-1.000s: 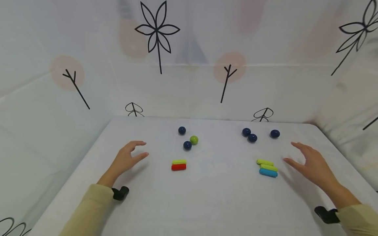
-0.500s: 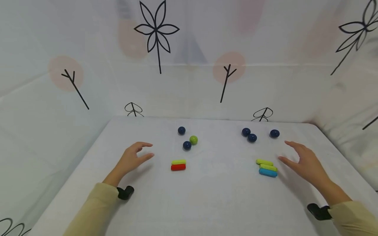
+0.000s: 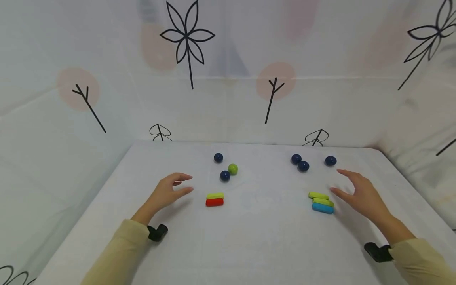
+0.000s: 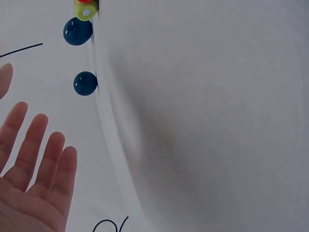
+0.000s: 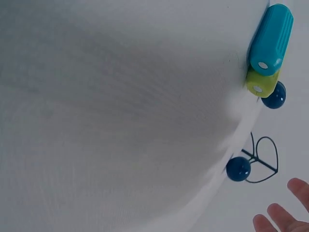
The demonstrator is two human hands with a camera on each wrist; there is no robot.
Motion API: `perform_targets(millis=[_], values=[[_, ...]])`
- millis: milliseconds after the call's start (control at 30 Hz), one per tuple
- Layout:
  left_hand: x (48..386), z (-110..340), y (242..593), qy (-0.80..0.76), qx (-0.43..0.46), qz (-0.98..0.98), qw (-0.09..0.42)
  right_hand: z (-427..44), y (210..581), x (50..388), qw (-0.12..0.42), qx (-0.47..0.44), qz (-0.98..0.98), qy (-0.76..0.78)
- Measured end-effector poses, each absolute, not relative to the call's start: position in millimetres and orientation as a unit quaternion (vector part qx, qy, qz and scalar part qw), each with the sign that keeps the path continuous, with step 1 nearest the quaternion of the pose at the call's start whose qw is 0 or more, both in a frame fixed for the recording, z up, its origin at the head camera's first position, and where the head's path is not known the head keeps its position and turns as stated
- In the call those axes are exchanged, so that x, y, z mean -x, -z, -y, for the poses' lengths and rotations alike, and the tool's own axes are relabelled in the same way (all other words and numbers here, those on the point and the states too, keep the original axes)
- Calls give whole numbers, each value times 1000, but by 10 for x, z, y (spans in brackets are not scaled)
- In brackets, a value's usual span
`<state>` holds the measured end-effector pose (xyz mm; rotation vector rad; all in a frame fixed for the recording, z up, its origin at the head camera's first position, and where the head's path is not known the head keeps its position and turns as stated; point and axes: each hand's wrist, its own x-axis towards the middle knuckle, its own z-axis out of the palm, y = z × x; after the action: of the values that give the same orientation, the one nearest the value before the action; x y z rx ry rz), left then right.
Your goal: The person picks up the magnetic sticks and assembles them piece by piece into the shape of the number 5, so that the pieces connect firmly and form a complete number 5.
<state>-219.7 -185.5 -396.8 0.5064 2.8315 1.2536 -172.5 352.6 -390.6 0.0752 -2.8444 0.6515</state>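
My left hand [image 3: 165,194] hovers over the white table, thumb and fingers apart, holding nothing. Nearest it lie a yellow-green short rod [image 3: 215,196] and a red rod [image 3: 214,202], side by side. Behind these sit a green ball [image 3: 233,169] and two dark blue balls, one nearer [image 3: 225,175] and one farther [image 3: 218,158]. My right hand [image 3: 363,198], also holding nothing, hovers just right of two yellow-green rods [image 3: 318,195] and a ribbed blue rod [image 5: 271,41]. Beyond it are three dark blue balls, one apart [image 3: 330,160] and two together [image 3: 300,162].
A white cloth covers the table [image 3: 249,245]. Behind it hangs a pale curtain [image 3: 228,111] printed with black line plants. A black wrist camera sits at each cuff, the left one [image 3: 157,232] and the right one [image 3: 378,252].
Both hands have drifted inward: the left one to the right, towards the red rod, and the right one to the left, towards the blue rod. Balls and rods stay in place.
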Motion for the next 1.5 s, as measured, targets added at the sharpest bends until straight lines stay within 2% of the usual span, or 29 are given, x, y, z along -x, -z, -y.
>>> perform_targets(millis=[433,833,1200,1500], values=[[2246,1670,4006,-399,-180,-899,27,-3454,3902,1795,118,-53,965,-229],[2247,1530,4003,-397,-164,-901,62,-3379,3864,1862,87,-49,967,-236],[2237,1439,4039,-400,-170,-896,88,-3333,3859,1913,94,-64,963,-244],[2229,1361,4027,-395,-200,-890,106,-3332,3837,1983,71,-74,964,-246]])
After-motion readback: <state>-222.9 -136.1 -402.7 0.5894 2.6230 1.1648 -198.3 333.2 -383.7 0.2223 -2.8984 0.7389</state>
